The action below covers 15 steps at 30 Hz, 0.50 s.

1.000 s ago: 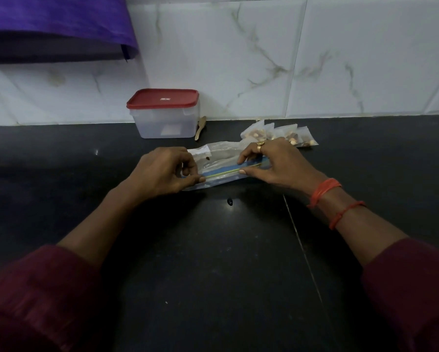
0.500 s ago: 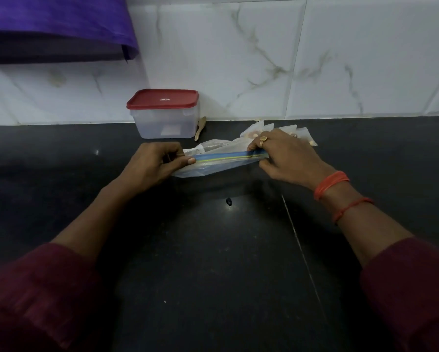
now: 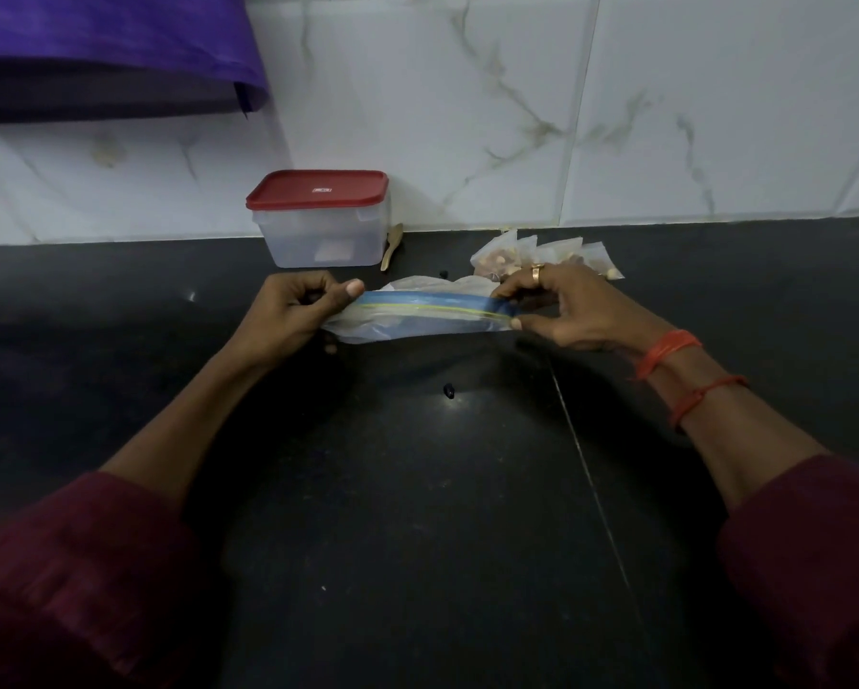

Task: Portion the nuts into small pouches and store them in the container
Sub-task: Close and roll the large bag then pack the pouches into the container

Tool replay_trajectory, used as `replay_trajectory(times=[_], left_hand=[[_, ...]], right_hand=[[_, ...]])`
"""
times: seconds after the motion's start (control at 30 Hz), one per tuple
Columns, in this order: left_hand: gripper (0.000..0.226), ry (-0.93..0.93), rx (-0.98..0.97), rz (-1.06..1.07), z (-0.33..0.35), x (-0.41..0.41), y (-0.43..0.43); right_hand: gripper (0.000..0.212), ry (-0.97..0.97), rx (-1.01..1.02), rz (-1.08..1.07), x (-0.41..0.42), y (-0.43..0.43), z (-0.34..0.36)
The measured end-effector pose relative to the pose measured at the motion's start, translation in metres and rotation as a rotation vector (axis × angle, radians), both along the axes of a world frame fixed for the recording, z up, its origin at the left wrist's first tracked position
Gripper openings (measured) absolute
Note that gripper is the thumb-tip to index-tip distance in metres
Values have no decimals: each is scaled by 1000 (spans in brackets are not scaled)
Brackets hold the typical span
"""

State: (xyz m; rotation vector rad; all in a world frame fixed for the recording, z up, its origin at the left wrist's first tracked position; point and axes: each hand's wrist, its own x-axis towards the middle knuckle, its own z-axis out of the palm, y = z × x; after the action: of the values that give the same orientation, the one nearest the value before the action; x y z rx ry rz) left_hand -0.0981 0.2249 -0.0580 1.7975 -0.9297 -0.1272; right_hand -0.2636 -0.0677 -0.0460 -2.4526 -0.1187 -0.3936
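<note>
Above the bench [image 3: 417, 514], before the red-lidded container [image 3: 324, 226]: zip-lock bag [image 3: 417, 315], flat on the surface a second ago, is now lifted and stretched, ends pinched in the grip of left hand [image 3: 293, 310] and right hand [image 3: 566, 310]. Behind it, filled pouches [image 3: 499, 255] are not yet stored.

I see a glossy black countertop [image 3: 417, 539] filling the lower view; a thin pale seam [image 3: 588, 469] runs diagonally across its right half; soft light glints off it near the middle; behind it stands a wall [image 3: 417, 92] of white marble-look tiles with grey veins and one vertical grout line [image 3: 582, 106]; a purple cloth [image 3: 94, 27] hangs at upper left, with dark shadow beneath it.
</note>
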Motion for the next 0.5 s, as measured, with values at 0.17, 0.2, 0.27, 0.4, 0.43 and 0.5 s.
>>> replay_trajectory(times=[0.17, 0.2, 0.27, 0.4, 0.43, 0.5], left_hand=[[31, 446, -98, -27, 1, 4, 2], [22, 545, -136, -65, 2, 5, 5], [20, 660, -193, -155, 2, 6, 10], [37, 768, -300, -283, 5, 3, 14], [38, 774, -319, -290, 6, 3, 15], [43, 764, -330, -301, 6, 4, 17]], right_hand=[[34, 57, 343, -41, -2, -1, -6], [31, 37, 396, -51, -3, -2, -6], [28, -20, 437, -62, -3, -4, -5], [26, -17, 607, -9, -5, -8, -6], [25, 4, 654, 13, -5, -8, -7], [27, 33, 678, 42, -5, -9, -8]])
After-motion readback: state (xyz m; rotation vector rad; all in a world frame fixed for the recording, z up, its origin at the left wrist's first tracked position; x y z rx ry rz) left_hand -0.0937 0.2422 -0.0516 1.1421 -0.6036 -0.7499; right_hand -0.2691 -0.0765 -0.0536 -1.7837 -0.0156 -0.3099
